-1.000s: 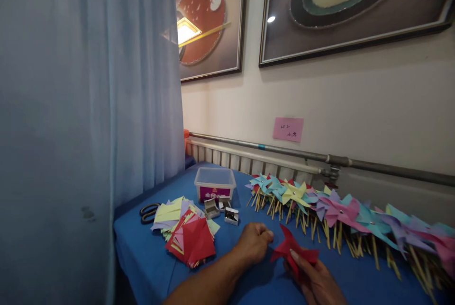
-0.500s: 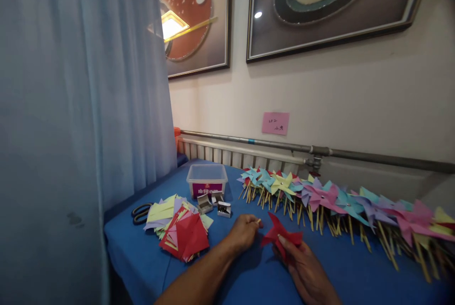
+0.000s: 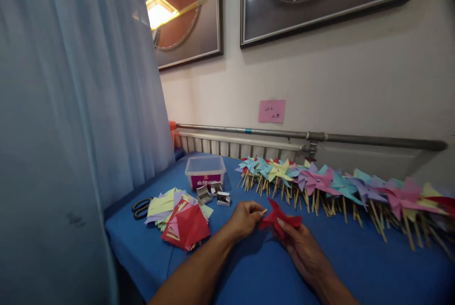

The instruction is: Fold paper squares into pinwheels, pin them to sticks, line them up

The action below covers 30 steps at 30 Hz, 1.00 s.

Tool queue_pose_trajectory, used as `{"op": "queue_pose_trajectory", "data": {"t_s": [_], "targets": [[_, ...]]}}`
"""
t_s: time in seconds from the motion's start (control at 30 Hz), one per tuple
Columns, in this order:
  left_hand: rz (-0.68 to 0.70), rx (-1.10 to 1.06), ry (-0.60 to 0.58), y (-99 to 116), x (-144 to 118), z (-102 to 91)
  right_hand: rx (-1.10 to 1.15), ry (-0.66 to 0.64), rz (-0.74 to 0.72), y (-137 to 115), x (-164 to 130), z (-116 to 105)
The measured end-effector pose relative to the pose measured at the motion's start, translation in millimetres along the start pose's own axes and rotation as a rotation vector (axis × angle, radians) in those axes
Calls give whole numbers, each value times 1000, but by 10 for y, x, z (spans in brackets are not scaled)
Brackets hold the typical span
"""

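My right grip (image 3: 304, 250) pinches the red pinwheel (image 3: 274, 215) above the bench (image 3: 266, 276), presumably to secure its folds. Just left of the red pinwheel, my left grip (image 3: 245, 219) pinches a small pale piece (image 3: 264, 211). Beyond the red pinwheel, stick-mounted pinwheels (image 3: 318, 180) lie overlapped, likely saving space.

And the count is on: one left hand (image 3: 245, 219), one right hand (image 3: 301, 247), one red pinwheel (image 3: 280, 222), one pale stick (image 3: 265, 211)! Three small boxes (image 3: 223, 199), one clear tub (image 3: 205, 166), one pair of scissors (image 3: 141, 209), one heap of paper sheets (image 3: 192, 224). Two framed pictures (image 3: 320, 9), one pink note (image 3: 272, 111), one curtain (image 3: 78, 130). The lined-up pinwheels (image 3: 319, 181)? Well over ten, overlapping too much for an exact tally!
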<state>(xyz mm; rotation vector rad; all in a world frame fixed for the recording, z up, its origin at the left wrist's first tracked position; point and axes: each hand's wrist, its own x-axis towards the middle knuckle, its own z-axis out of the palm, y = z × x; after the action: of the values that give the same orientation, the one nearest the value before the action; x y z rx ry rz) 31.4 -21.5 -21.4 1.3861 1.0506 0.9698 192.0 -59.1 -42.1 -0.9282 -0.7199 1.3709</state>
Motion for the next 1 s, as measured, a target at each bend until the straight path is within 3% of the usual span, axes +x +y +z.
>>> {"op": "queue_pose_trajectory", "data": {"t_s": [0.17, 0.3, 0.4, 0.6, 0.77, 1.0], "targets": [[23, -34, -26, -1, -19, 12, -196, 19, -165, -66, -23, -6], [53, -70, -68, 51, -36, -17, -488, -96, -320, -159, -139, 50], [61, -45, -69, 82, -48, -59, -558, -129, -369, -178, -189, 74], [85, 32, -159, 79, -66, -107, -542, -177, -371, -172, -181, 48], [78, 12, -229, 125, -100, -98, -470, -59, -361, -176, -154, 63], [57, 6, -228, 107, -101, -60, -260, 14, -274, -82, -69, 84]]}}
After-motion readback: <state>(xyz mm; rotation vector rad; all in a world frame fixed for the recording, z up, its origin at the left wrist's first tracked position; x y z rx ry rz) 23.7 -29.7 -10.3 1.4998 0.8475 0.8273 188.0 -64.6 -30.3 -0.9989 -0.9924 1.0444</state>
